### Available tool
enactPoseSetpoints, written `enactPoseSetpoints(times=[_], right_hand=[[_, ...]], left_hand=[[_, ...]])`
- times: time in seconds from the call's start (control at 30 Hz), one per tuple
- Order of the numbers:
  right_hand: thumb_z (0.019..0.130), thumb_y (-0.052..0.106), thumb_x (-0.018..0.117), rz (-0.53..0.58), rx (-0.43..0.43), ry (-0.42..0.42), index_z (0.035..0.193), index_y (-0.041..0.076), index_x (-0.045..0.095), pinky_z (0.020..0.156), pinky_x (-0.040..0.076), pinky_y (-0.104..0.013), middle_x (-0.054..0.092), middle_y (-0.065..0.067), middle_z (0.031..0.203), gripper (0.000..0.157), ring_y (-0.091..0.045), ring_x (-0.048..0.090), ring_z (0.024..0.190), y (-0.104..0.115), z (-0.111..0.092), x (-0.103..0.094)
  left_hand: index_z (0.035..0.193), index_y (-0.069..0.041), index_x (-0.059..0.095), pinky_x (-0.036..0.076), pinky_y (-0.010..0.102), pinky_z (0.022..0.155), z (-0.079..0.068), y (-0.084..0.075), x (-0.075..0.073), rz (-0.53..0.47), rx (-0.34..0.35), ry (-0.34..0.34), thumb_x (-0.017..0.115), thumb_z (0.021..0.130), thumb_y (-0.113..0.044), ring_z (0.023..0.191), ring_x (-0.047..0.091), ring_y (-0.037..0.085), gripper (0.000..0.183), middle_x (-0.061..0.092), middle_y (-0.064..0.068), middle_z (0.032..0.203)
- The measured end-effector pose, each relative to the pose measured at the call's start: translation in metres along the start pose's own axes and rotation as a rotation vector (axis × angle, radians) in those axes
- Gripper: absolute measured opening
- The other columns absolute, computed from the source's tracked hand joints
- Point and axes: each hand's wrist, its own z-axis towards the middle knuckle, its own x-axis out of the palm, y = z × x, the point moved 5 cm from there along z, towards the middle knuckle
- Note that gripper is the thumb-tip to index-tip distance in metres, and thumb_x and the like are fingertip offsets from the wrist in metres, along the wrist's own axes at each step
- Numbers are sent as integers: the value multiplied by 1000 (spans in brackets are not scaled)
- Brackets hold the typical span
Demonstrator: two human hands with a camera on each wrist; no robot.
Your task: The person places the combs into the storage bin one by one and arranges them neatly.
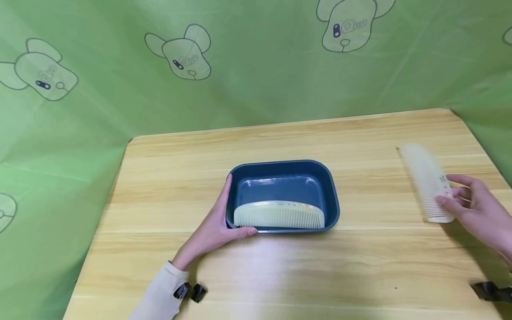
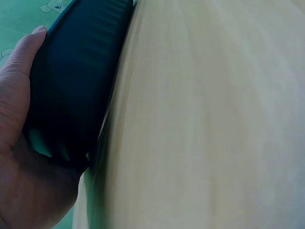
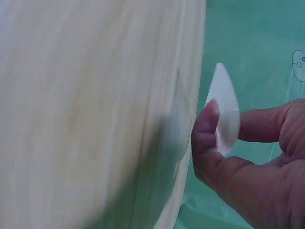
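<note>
A dark blue plastic basin (image 1: 280,167) with rounded corners sits on the table. Inside, along its near wall, lies a pale cream comb (image 1: 278,214), teeth toward me. My left hand (image 1: 212,229) holds the basin by its near left corner, thumb along the front rim and fingers against the left side. In the left wrist view the thumb (image 2: 19,62) lies on the basin's edge (image 2: 78,71). Far to the right, my right hand (image 1: 478,209) pinches a second pale comb (image 1: 426,182) between thumb and fingers. The right wrist view shows that comb (image 3: 228,114) end-on, above the tabletop.
The wooden table (image 1: 344,271) has rounded far corners. A green cloth (image 1: 256,93) printed with cartoon animal heads hangs behind it and along both sides. Black wrist devices (image 1: 190,292) are at both wrists.
</note>
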Motion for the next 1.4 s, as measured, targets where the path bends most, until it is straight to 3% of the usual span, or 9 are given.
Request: enactPoseSetpoints(times=[0.1, 0.17, 0.23, 0.57, 0.8, 0.97, 1.1, 1.4], right_hand=[[107, -14, 55, 62, -32, 0, 153, 2, 43, 67, 56, -14, 67, 19, 98, 50, 3, 66, 85, 3, -1, 3], [107, -14, 56, 95, -47, -5, 143, 27, 46, 69, 55, -12, 68, 19, 100, 56, 3, 66, 87, 5, -2, 5], [106, -13, 58, 126, -54, -12, 135, 40, 44, 70, 53, -11, 69, 18, 102, 62, 3, 66, 88, 7, -3, 7], [110, -6, 59, 181, -43, -4, 151, 40, 45, 81, 50, -9, 67, 13, 114, 64, 1, 65, 97, 29, -6, 19], [109, -5, 62, 165, -66, 22, 165, 28, 39, 85, 51, -8, 62, 7, 122, 70, 1, 64, 104, 51, -4, 33], [108, -6, 63, 194, -106, 45, 167, 24, 42, 85, 52, -10, 65, 4, 123, 70, -1, 67, 106, 65, 0, 42], [109, -1, 64, 158, -98, 42, 168, 23, 43, 84, 53, -12, 65, 5, 125, 68, -3, 66, 107, 72, 2, 49], [109, 2, 65, 159, -74, 49, 164, 19, 49, 87, 55, -15, 67, 3, 128, 60, -5, 66, 112, 91, 7, 69]], left_hand=[[174, -43, -8, 14, 65, 127, 0, 0, 1, -2, 3, 2, 98, 83, -43, 165, 4, 17, 139, -3, -16, 180], [174, -45, -9, 14, 65, 127, 1, 1, 1, -2, 6, 2, 98, 83, -43, 165, 4, 17, 140, -3, -16, 180], [174, -45, -9, 14, 64, 128, 1, 1, 1, -4, 9, 1, 98, 83, -43, 165, 4, 17, 140, -3, -15, 180], [175, -42, -9, 14, 64, 128, 2, 2, 1, 1, 9, 3, 97, 83, -44, 165, 4, 17, 140, -3, -15, 180], [175, -39, -9, 14, 65, 128, 1, 1, 1, 6, 9, 7, 97, 84, -46, 165, 3, 18, 140, -4, -15, 180], [176, -37, -9, 14, 64, 128, 1, 2, 0, 9, 2, 5, 97, 82, -50, 165, 4, 17, 141, -4, -16, 180], [175, -39, -9, 14, 63, 128, 1, 2, 0, 6, 1, 4, 96, 82, -52, 165, 4, 17, 141, -4, -17, 180], [176, -36, -8, 13, 63, 128, 0, 2, -1, -3, -11, 0, 99, 83, -36, 165, 3, 17, 141, -4, -14, 180]])
